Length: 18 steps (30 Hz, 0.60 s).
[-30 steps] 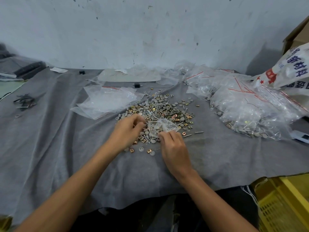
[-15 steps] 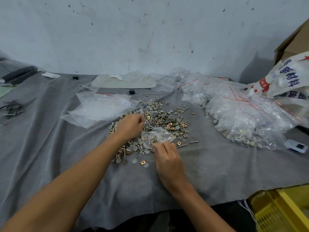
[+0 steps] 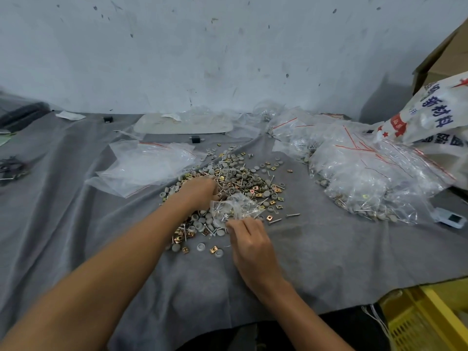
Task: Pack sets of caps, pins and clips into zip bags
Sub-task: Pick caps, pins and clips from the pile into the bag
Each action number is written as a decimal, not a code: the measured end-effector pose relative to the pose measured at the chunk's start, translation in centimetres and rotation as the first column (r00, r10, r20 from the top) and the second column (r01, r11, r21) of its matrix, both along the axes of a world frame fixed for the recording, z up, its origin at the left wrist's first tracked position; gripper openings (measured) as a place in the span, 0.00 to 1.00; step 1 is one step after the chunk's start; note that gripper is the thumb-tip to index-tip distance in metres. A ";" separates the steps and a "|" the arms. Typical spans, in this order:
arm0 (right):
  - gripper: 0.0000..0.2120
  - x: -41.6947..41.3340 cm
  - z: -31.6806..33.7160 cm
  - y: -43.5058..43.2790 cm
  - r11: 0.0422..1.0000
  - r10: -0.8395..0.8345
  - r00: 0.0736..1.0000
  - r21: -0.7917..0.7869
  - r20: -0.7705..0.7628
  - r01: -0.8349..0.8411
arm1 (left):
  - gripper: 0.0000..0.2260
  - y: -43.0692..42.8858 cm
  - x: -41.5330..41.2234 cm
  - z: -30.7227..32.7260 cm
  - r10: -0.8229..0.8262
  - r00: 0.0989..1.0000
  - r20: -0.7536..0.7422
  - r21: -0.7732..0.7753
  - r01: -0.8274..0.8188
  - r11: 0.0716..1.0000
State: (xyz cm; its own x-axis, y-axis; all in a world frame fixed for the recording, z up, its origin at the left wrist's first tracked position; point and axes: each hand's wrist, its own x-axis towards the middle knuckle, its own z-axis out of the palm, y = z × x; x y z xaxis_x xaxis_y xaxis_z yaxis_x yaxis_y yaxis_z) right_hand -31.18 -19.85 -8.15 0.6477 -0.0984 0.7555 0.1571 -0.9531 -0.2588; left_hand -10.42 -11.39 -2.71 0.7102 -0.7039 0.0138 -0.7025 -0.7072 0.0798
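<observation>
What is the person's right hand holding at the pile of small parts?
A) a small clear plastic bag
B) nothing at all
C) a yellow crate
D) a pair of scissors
A: the right hand pinches the near edge of a small clear bag, which rests on the near side of the pile of loose parts.
</observation>
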 end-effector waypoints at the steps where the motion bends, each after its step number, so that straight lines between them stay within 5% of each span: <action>1: 0.02 0.0 0.0 0.0 1.000 0.001 1.000 0.001 -0.007 -0.001 | 0.02 0.3 -0.1 0.0 0.005 1.000 -0.004 -0.006 -0.005 1.000; 12: 0.04 -0.1 0.4 0.1 1.000 -0.017 0.999 0.004 -0.032 0.017 | 0.10 6.1 -2.1 2.2 0.205 0.973 -0.108 -0.381 -0.231 0.895; 18: 0.02 -0.1 0.3 0.1 1.000 -0.015 1.000 0.011 -0.018 0.015 | 0.10 10.0 -8.0 2.4 0.112 0.978 -0.176 -0.579 -0.195 0.791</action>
